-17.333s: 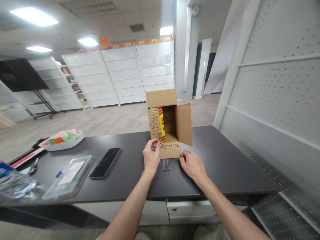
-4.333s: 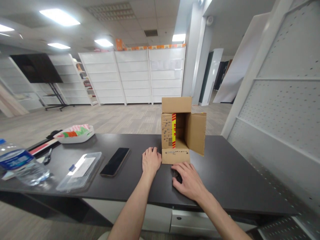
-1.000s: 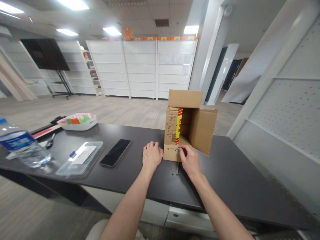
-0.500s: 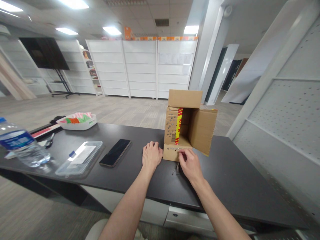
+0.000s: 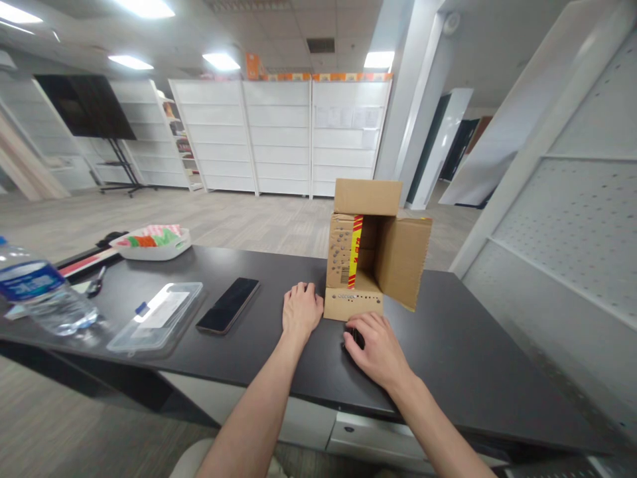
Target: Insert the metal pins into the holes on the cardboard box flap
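A cardboard box [image 5: 341,307] stands on the dark table with its open side toward me. Small round grey heads dot its left flap, and a row of holes and metal bits runs across the bottom flap. My left hand [image 5: 301,309] lies on the table with its fingers extended, right beside the box's lower left corner. In front of the bottom flap, my right hand [image 5: 374,342] arches low over the tabletop, thumb and fingers apart. It covers the spot of the loose thin metal pins, nails or screws, now almost wholly hidden.
Left of my hands lie a black phone [image 5: 228,305] and a clear plastic case [image 5: 155,317]. Farther left are a water bottle [image 5: 44,292], a pen [image 5: 96,282] and a white basket [image 5: 150,249] of colourful items. A perforated panel [image 5: 582,219] rises at the right.
My right hand has come down from the bottom flap to the tabletop, over the loose metal pins, and its fingers have parted from the thumb. My left hand stays put.
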The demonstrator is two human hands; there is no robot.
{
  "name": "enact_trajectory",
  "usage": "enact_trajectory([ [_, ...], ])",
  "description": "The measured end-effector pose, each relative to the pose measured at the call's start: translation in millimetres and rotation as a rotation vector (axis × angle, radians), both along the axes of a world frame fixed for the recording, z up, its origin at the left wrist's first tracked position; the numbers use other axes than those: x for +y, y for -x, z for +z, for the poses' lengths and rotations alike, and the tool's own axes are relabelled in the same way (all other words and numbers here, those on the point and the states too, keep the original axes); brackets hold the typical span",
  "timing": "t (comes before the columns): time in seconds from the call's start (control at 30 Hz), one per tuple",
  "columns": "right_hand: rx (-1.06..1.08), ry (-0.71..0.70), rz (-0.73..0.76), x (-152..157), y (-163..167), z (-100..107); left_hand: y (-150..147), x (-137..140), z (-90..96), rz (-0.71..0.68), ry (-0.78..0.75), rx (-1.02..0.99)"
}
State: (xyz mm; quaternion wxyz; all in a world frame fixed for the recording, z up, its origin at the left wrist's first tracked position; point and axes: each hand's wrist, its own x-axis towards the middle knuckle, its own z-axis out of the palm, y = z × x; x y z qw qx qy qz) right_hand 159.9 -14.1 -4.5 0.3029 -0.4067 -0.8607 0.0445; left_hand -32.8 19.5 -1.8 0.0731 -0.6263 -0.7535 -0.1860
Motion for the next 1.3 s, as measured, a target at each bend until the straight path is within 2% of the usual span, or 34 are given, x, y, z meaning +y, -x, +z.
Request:
enact_trajectory([
  [0.4,-0.036,0.002,-0.013,-9.1,0.1,3.1,-1.1,-1.7,3.3,0.006,0.027,-0.008],
  [0.93,-0.059,0.017,0.062,-12.2,1.8,7.9,-1.3,-2.3,5.4,0.006,0.043,-0.013],
  [1.3,-0.054,0.003,0.046,-9.8,3.5,4.4,-0.9,0.0,2.5,0.011,0.031,-0.02],
])
